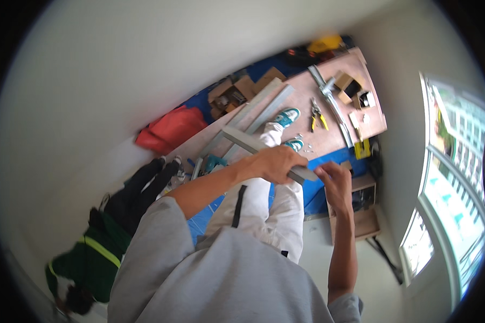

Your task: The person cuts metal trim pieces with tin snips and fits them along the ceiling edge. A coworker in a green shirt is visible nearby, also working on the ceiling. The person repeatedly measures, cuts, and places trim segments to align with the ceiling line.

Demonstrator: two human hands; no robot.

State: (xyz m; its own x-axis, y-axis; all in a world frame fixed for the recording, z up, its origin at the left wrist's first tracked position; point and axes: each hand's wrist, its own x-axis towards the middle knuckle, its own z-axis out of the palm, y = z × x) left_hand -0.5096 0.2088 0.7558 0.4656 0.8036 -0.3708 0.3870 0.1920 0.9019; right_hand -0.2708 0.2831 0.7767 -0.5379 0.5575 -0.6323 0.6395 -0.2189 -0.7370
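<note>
My left hand (pixel 279 164) is wrapped around a grey metal channel (pixel 243 140), which slants across in front of my legs. The channel's near end juts out past my knuckles. Right beside that end is my right hand (pixel 336 182), fingers curled and pinched together. Whether it touches the channel or holds something small, I cannot make out. Beyond my hands, teal shoes (pixel 286 117) stand on a wooden board (pixel 302 86). Yellow-handled snips (pixel 318 116) lie on the board, near a joined pair of metal channels (pixel 331 102).
Two long metal channels (pixel 267 110) rest along the board's left side. Cardboard boxes (pixel 234 99) and a red bag (pixel 173 129) line the wall. To the right are small boxes (pixel 347 86) and a wooden shelf unit (pixel 367 220). A person in a green top (pixel 94 258) is at the left.
</note>
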